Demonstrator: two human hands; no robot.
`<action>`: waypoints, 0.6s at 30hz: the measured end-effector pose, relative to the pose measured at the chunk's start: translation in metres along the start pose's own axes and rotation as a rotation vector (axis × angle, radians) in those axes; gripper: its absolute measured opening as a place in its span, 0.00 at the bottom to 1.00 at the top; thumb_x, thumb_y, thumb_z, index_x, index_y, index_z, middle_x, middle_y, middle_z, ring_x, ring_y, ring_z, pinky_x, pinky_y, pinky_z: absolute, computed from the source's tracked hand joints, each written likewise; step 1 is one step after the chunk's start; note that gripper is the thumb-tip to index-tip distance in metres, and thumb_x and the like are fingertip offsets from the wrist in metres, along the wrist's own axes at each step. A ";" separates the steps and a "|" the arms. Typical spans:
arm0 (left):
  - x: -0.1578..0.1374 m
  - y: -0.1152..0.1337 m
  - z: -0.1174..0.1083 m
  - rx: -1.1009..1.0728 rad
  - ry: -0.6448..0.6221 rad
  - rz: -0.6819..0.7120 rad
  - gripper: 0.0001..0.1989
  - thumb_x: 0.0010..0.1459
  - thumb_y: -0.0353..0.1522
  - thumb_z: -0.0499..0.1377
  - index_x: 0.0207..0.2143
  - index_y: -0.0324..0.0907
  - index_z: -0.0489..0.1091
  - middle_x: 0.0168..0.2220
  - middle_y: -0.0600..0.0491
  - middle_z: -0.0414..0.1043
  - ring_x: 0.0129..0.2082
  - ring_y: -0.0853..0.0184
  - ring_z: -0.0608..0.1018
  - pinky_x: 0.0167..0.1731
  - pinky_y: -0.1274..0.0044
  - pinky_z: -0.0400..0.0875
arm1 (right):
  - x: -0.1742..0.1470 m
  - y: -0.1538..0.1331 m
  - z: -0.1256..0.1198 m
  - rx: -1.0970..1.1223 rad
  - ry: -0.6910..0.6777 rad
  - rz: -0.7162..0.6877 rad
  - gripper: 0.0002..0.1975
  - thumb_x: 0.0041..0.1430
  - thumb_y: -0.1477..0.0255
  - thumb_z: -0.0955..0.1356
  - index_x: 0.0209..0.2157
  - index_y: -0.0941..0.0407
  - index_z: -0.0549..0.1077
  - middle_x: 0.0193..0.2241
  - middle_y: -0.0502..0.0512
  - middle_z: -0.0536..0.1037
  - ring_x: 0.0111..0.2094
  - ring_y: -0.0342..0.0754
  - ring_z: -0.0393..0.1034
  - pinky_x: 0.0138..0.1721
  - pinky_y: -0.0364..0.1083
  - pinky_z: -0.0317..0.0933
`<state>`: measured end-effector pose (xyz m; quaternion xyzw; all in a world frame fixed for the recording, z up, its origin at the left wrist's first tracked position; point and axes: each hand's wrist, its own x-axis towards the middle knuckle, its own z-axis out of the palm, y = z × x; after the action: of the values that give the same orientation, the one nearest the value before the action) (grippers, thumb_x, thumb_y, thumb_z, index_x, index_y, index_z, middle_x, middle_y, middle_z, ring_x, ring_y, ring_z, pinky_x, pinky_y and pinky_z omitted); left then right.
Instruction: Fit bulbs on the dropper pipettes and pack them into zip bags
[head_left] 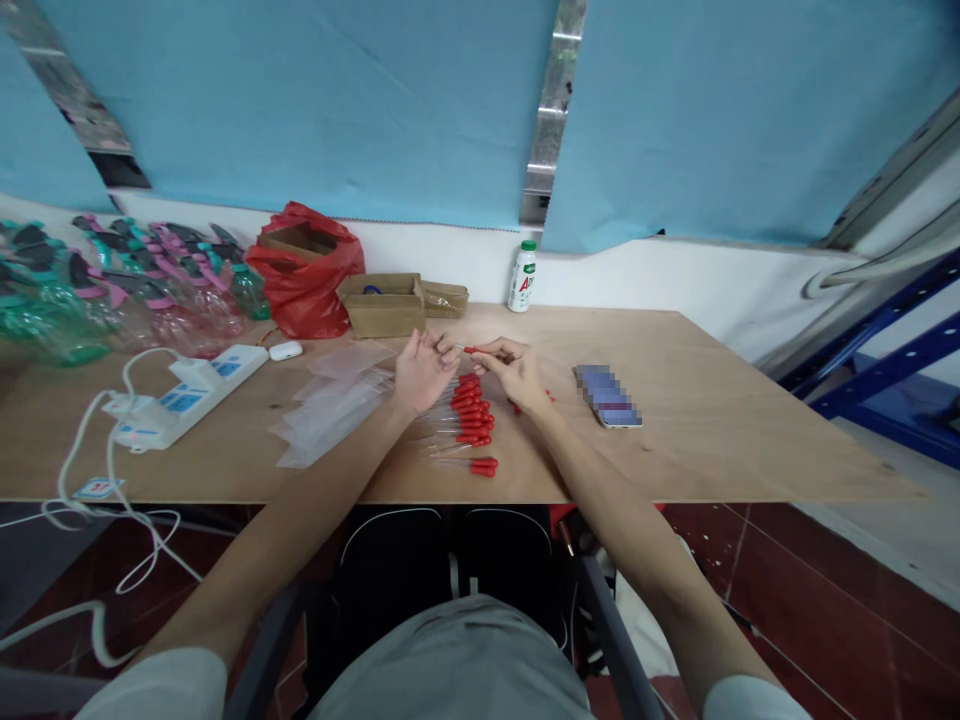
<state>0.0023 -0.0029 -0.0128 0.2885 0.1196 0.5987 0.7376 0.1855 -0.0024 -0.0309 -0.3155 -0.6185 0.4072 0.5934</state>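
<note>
Between my two hands is a dropper with a red rubber bulb [472,350], held level above the table. My right hand [516,368] pinches its red bulb end. The fingertips of my left hand [424,373], palm turned up, close on the thin clear end. Below them lies a pile of droppers [471,410], red bulbs to the right and clear tubes to the left. Clear plastic bags [330,410] are spread flat beside my left forearm. A few small red pieces [550,396] show partly behind my right wrist.
A phone [607,397] lies at the right. Behind stand a white bottle [523,276], a cardboard box [382,306] and a red plastic bag [307,275]. On the left are a power strip [202,395] with loose cables, a white case [285,350] and several spray bottles [195,305].
</note>
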 end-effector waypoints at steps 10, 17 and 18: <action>-0.001 0.000 0.000 0.032 0.030 -0.022 0.23 0.78 0.43 0.44 0.28 0.44 0.59 0.29 0.52 0.61 0.27 0.67 0.68 0.32 0.74 0.71 | -0.001 0.000 0.001 0.001 0.012 -0.020 0.22 0.51 0.51 0.81 0.35 0.55 0.82 0.28 0.53 0.84 0.30 0.50 0.81 0.39 0.51 0.77; -0.001 -0.003 0.000 0.013 -0.008 -0.035 0.23 0.78 0.42 0.43 0.28 0.44 0.60 0.29 0.53 0.61 0.25 0.69 0.68 0.29 0.75 0.69 | -0.003 -0.002 0.005 -0.013 0.012 -0.016 0.24 0.50 0.48 0.81 0.34 0.55 0.82 0.29 0.54 0.85 0.30 0.51 0.81 0.38 0.51 0.77; -0.001 -0.004 0.000 0.014 -0.001 -0.036 0.23 0.78 0.42 0.43 0.29 0.44 0.60 0.29 0.53 0.61 0.25 0.69 0.68 0.29 0.75 0.69 | -0.003 -0.002 0.005 -0.016 0.016 -0.015 0.24 0.49 0.48 0.81 0.34 0.55 0.82 0.29 0.54 0.85 0.30 0.51 0.81 0.38 0.51 0.77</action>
<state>0.0053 -0.0041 -0.0149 0.2916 0.1288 0.5844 0.7462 0.1810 -0.0065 -0.0305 -0.3190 -0.6193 0.3951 0.5989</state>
